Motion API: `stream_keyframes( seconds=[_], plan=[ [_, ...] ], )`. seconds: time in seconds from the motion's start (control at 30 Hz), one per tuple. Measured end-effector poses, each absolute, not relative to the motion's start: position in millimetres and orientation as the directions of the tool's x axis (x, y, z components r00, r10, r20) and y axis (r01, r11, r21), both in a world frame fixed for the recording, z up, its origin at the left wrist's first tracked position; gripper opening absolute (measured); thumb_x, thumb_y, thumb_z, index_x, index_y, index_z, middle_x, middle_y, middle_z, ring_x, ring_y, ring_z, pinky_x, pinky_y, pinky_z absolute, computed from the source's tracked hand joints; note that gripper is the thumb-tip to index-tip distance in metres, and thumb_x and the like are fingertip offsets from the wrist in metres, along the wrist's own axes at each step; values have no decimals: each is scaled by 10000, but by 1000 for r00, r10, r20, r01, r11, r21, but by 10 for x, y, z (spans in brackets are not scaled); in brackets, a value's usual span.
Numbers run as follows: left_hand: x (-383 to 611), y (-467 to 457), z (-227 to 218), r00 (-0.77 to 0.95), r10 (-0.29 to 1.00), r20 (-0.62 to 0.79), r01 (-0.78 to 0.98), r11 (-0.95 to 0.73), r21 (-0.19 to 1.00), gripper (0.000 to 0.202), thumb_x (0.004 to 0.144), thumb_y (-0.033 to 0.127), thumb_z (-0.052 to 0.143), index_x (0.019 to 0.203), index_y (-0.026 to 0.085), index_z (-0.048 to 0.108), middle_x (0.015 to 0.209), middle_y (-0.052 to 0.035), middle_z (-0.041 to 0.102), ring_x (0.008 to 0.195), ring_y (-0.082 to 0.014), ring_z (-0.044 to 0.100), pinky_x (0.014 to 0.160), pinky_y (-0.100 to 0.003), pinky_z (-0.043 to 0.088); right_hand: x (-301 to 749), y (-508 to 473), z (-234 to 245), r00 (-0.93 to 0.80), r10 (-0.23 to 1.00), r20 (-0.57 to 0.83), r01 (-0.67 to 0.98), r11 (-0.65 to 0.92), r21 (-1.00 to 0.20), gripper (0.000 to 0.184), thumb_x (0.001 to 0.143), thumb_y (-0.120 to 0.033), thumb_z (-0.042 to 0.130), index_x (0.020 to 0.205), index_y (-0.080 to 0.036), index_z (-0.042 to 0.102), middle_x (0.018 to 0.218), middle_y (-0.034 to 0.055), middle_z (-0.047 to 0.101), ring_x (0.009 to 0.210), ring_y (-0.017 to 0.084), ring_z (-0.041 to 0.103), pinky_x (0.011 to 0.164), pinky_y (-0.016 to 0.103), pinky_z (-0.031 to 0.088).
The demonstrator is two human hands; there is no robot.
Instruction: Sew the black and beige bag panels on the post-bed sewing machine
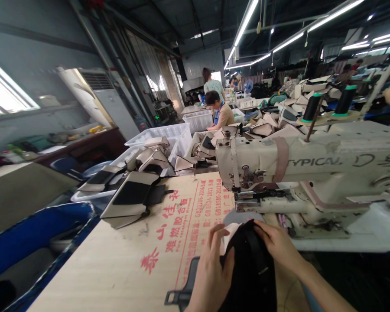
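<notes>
Between my two hands is a black fabric piece (251, 273) with a pale patch at its upper left edge and a dark plastic part (189, 284) sticking out on the left. My left hand (214, 268) grips its left side, fingers curled over the pale edge. At the top right edge, my right hand (276, 242) pinches the black fabric. Just beyond the piece stands a cream sewing machine (295, 164); its needle area is above and behind my hands. What lies under the fabric is hidden.
A beige and black sewn piece (133, 197) lies on the plywood tabletop (117, 264). White plastic bins (178, 138) hold several similar pieces behind it. A blue-rimmed container (42, 212) is at left. Black thread cones (312, 107) stand behind the machine. A co-worker (225, 116) sits farther back.
</notes>
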State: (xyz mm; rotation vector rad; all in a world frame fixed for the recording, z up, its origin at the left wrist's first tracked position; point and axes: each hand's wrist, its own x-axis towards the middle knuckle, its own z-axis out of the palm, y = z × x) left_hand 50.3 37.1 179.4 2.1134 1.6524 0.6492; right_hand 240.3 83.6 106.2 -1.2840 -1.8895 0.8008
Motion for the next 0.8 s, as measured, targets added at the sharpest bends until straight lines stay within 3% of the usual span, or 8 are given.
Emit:
stream_keyframes(
  seconds=[0.07, 0.13, 0.27, 0.4, 0.5, 0.63, 0.8],
  plan=[
    [449, 427, 1717, 149, 989, -3, 870, -130, 476, 411, 795, 180, 435, 1202, 224, 464, 1131, -79, 567, 1001, -212, 551, 821, -326, 443, 2384, 833, 1081, -266, 940, 213, 505, 324, -800, 355, 886, -330, 346, 1186, -239, 515, 1127, 22, 584, 1024, 190, 554, 900, 348, 445],
    [384, 564, 1713, 211, 970, -121, 908, -149, 392, 402, 803, 182, 417, 1194, 244, 481, 963, -66, 647, 855, -218, 612, 710, -300, 454, 2374, 845, 1124, -294, 925, 240, 495, 362, -790, 350, 888, -315, 345, 1184, -238, 516, 1136, 15, 578, 1036, 184, 547, 911, 343, 438],
    [289, 837, 1880, 323, 942, -92, 903, -278, 326, 373, 853, 227, 349, 1190, 283, 499, 900, -56, 664, 822, -218, 617, 684, -284, 423, 2383, 908, 1164, -339, 897, 285, 488, 427, -761, 354, 884, -258, 343, 1204, -226, 494, 1165, 23, 559, 1049, 181, 538, 919, 343, 430],
    [346, 943, 1991, 377, 926, -29, 828, -323, 459, 344, 867, 387, 349, 1117, 268, 554, 978, -39, 620, 887, -188, 583, 747, -261, 413, 2373, 955, 1083, -339, 901, 273, 496, 417, -762, 349, 893, -258, 335, 1198, -211, 498, 1131, 41, 581, 1028, 177, 549, 882, 335, 454],
    [432, 991, 1921, 368, 929, 21, 773, -319, 548, 322, 801, 446, 463, 984, 213, 590, 955, -39, 588, 869, -176, 557, 752, -260, 416, 2358, 973, 1044, -362, 875, 322, 500, 474, -725, 326, 902, -251, 329, 1155, -195, 526, 1126, 45, 581, 1063, 169, 518, 982, 378, 363],
    [480, 1081, 1744, 322, 945, 51, 742, -286, 606, 255, 674, 351, 641, 843, 182, 552, 863, -18, 560, 782, -163, 533, 691, -271, 429, 2363, 1001, 1094, -411, 831, 376, 507, 551, -663, 271, 904, -241, 353, 1081, -203, 554, 1055, 41, 601, 1033, 169, 514, 1038, 453, 240],
    [457, 1140, 1650, 347, 929, 131, 719, -352, 600, 117, 715, 225, 617, 715, 176, 511, 788, 0, 548, 740, -142, 519, 638, -245, 413, 2319, 1061, 1268, -428, 841, 331, 501, 526, -687, 223, 885, -304, 423, 1033, -209, 560, 1044, 53, 570, 1059, 192, 447, 909, 390, 366]
  ],
)
